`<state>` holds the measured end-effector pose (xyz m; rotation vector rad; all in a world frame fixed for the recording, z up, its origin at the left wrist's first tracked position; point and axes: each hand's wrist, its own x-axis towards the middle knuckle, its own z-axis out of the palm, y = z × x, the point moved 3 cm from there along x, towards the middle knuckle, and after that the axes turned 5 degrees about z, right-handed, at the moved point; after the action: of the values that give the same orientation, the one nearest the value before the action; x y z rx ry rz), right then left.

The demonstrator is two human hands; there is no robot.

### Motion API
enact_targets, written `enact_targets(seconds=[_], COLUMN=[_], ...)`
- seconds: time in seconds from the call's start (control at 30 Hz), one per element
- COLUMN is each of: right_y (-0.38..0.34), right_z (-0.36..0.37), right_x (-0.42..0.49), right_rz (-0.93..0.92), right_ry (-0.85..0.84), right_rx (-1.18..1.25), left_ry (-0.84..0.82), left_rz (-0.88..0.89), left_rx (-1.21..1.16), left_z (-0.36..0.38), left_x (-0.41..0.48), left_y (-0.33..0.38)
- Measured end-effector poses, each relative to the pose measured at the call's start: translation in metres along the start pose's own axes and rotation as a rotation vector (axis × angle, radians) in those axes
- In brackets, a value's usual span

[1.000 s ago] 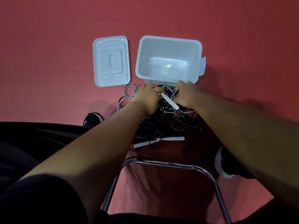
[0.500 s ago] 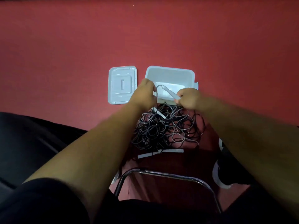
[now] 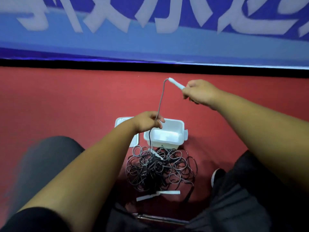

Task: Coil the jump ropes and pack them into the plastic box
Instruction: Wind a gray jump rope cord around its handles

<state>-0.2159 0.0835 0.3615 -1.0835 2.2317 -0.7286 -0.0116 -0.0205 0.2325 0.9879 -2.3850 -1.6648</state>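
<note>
Gripping a rope handle up right in the right hand, pinching its cord lower-left in the left hand — stretching it steeply over the tangle lying just nearer than the box.

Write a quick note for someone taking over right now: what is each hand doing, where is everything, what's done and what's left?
Right hand grips a white handle, raised high. Left hand pinches that rope's cord lower down.
The cord runs down into the tangled pile on the red floor, in front of the open plastic box; the lid lies left of it.
Done: one rope partly lifted out. Nothing coiled; the box looks empty.
Left: free each rope, coil, pack.
</note>
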Motion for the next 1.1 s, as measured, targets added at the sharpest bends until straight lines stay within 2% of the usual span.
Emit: enact_targets(seconds=[0.13, 0.2, 0.33, 0.5, 0.7, 0.83, 0.97, 1.1], right_y=[-0.053, -0.08, -0.12, -0.141, -0.136, -0.126, -0.11, -0.09], right_z=[-0.059, -0.09, -0.142, -0.184, -0.189, -0.177, -0.141, -0.083], right_x=[-0.02, -0.033, -0.057, -0.078, -0.086, -0.074, -0.055, -0.03], right_rz=[-0.054, -0.092, -0.163, -0.158, -0.132, -0.107, -0.085, -0.048], right_ry=[0.197, 0.245, 0.314, 0.369, 0.325, 0.231, 0.137, 0.014], right_rx=[0.343, 0.443, 0.543, 0.503, 0.535, 0.539, 0.56, 0.601], left_ry=[-0.056, -0.035, 0.111, 0.327, 0.471, 0.475, 0.466, 0.411], left_rz=[0.047, 0.067, 0.111, 0.241, 0.415, 0.459, 0.426, 0.353], left_rx=[0.169, 0.125, -0.038, -0.189, -0.39, -0.427, -0.488, -0.576], left_z=[-0.024, -0.036, -0.065, -0.115, -0.152, -0.16, -0.154, -0.145], left_x=[-0.018, -0.028, -0.045, -0.065, -0.1, -0.11, -0.094, -0.056], left_y=[0.026, 0.039, 0.086, 0.185, 0.298, 0.34, 0.336, 0.291])
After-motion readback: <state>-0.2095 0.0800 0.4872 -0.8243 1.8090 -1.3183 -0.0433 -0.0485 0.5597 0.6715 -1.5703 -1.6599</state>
